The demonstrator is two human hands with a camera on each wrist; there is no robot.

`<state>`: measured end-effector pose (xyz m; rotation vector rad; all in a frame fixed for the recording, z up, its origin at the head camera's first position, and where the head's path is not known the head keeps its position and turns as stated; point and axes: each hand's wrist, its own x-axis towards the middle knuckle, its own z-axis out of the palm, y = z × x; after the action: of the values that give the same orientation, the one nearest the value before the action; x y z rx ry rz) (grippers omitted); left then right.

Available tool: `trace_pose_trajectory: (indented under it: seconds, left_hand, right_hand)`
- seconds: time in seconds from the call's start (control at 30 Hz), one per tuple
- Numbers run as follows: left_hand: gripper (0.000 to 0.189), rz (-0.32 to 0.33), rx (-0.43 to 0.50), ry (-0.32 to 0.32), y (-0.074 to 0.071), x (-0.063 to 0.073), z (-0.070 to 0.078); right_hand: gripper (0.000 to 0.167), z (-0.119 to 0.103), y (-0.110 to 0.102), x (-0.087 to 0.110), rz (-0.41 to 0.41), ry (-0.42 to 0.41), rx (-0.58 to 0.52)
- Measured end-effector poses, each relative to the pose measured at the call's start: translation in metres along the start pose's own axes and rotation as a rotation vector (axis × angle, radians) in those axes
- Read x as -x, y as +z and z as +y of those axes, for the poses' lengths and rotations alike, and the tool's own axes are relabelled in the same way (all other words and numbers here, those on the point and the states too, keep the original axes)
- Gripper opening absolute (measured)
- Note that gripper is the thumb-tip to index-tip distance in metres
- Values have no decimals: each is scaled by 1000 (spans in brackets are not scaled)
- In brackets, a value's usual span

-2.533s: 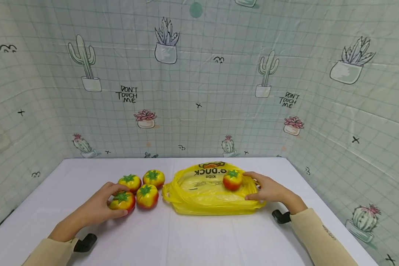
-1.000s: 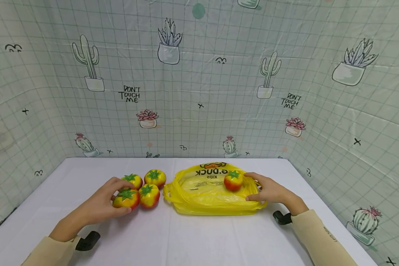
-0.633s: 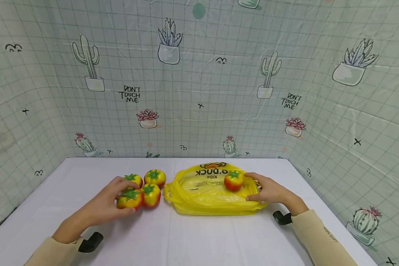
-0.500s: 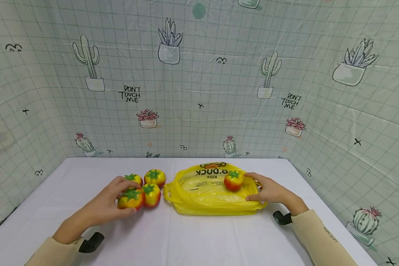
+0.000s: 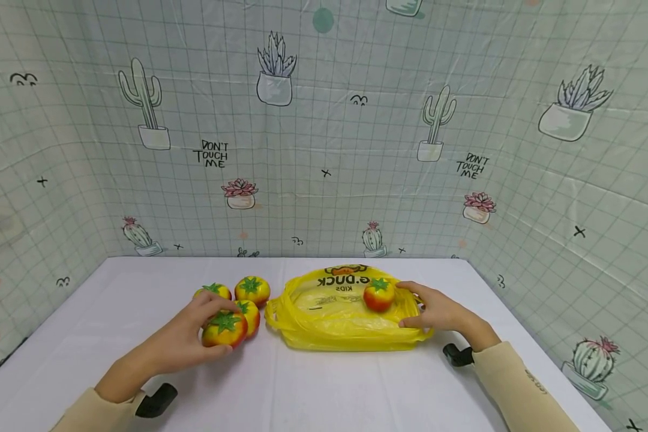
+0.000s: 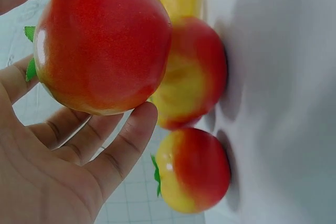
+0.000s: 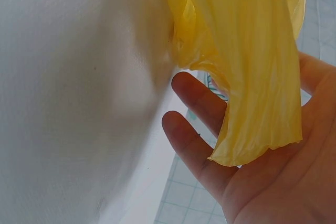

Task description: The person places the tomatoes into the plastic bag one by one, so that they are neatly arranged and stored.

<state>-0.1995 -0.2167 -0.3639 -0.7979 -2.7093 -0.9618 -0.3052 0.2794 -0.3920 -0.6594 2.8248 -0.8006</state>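
Note:
My left hand (image 5: 186, 336) grips a toy tomato (image 5: 224, 330), red and yellow with green leaves, thumb on its near side and fingers on its far side. In the left wrist view the held tomato (image 6: 105, 45) overlaps another tomato behind it. On the right, my right hand (image 5: 437, 309) holds the edge of a yellow plastic bag (image 5: 335, 333), index finger and thumb spread at its mouth. One tomato (image 5: 379, 297) sits inside the bag's mouth near those fingers. In the right wrist view a bag handle (image 7: 262, 87) hangs across the palm, with two fingers (image 7: 191, 145) extended beyond it.
Three more tomatoes stand just beyond the left hand: a back left one (image 5: 216, 290), a back right one (image 5: 252, 290) and a partly covered one (image 5: 252, 318). The bag's left handle (image 5: 271, 312) lies close beside them. A patterned curtain (image 5: 324, 138) surrounds the white table (image 5: 324, 396).
My left hand has carried its tomato to the right, and it now covers more of the tomato behind. The right hand and the bag have stayed in place.

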Motion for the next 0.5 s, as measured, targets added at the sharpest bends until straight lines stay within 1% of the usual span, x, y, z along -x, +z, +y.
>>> trace_pose_trajectory:
  seconds: [0.17, 0.33, 0.5]
  left_hand:
    - [49, -14, -6, 6, 3, -3, 8]
    - [48, -13, 8, 41, 6, -9, 15]
    - [48, -16, 17, 74, 11, -18, 18]
  right_hand:
    - [82, -1, 0, 0, 0, -4, -5]
    - [82, -1, 0, 1, 4, 9, 2]
    - [81, 0, 0, 1, 10, -5, 9]
